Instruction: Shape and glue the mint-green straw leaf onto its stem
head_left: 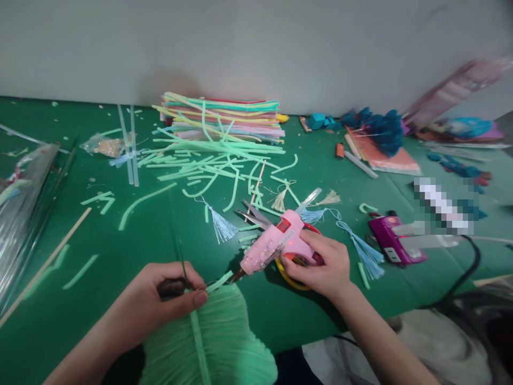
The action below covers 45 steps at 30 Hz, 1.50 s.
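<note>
My left hand point(176, 294) is closed, thumb and finger pinching a short light-green pipe cleaner point(220, 280) at the top edge of a green leaf-shaped piece point(228, 331) built of pipe cleaners. A thin dark wire point(182, 251) stands up by these fingers. My right hand point(324, 262) is wrapped around the handle of a pink hot glue gun point(266, 248). Its nozzle points down-left, close to the end of the pinched strip; whether they touch I cannot tell. Beneath the gun lie scissors point(256, 215) with red and yellow handles, partly hidden.
Loose green pipe cleaners point(224, 147) and a multicoloured bundle point(220, 115) lie against the wall. Blue tassels point(218, 224) are scattered nearby. At right sit a purple power strip point(395, 240) with a black cable and dark-blue flowers point(385, 131). A wooden stick point(60, 248) lies left.
</note>
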Available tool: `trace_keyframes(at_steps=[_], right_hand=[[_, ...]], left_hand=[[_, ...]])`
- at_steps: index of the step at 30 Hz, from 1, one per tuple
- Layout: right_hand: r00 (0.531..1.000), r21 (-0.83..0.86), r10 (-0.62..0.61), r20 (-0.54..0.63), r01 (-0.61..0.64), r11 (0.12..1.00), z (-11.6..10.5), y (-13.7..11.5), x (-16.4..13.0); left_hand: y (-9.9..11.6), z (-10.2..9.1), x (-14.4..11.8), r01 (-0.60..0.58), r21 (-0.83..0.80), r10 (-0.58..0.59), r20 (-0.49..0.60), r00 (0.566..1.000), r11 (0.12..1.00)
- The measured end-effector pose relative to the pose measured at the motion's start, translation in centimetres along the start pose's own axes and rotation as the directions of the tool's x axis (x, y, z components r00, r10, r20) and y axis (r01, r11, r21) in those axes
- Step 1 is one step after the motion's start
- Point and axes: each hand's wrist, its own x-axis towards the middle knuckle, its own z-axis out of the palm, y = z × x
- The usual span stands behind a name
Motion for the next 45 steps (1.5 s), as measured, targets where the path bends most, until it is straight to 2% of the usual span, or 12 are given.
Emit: trace_keyframes(at_steps=[5,13,33,35,37,39,41,42,43,45], right_hand=[[1.000,-0.033,-0.014,-0.005,0.014,0.999,0.0,0.3,-0.2],[0.995,0.025,-0.071,-0.063,0.073,0.997,0.2,0.3,-0.1],[1.000,-0.019,0.013,-0.015,-0.013,1.000,0.3,0.0,-0.3],[0.997,-0.072,0.074,0.008,-0.073,0.995,0.3,0.3,-0.5],[0.966,-0.183,0.251,0.057,-0.237,0.954,0.2,1.0,-0.3],[0.875,-0.332,0.479,0.073,-0.432,0.839,-0.1,2.2,0.0],[0.786,-0.465,0.615,0.064,-0.521,0.716,-0.6,3.3,0.3],[0.777,-0.526,0.627,0.058,-0.511,0.680,-0.9,3.6,0.5],[0.791,-0.579,0.610,0.043,-0.478,0.660,-1.2,3.6,0.6],[0.857,-0.628,0.515,-0.019,-0.411,0.661,-1.6,2.4,0.9]], left_hand=[[-0.1,0.0,0.1,-0.010,0.006,0.010,-0.007,1.000,1.000],[-0.1,0.0,0.0,0.007,0.022,-0.007,-0.005,1.000,1.000],[-0.2,0.1,0.1,0.007,0.019,-0.007,0.001,1.000,1.000],[-0.3,0.1,0.1,0.006,0.018,-0.006,0.005,1.000,1.000],[-0.2,0.1,0.1,0.012,0.014,-0.012,0.009,1.000,1.000],[-0.1,0.1,0.1,0.017,0.004,-0.017,0.011,1.000,1.000],[-0.1,0.2,0.1,0.020,-0.002,-0.020,0.012,1.000,1.000],[0.0,0.2,0.0,0.020,0.003,-0.020,0.013,1.000,1.000],[0.0,0.2,0.0,0.019,0.015,-0.020,0.016,1.000,1.000],[0.0,0.2,-0.1,0.022,0.041,-0.023,0.031,0.999,0.999]])
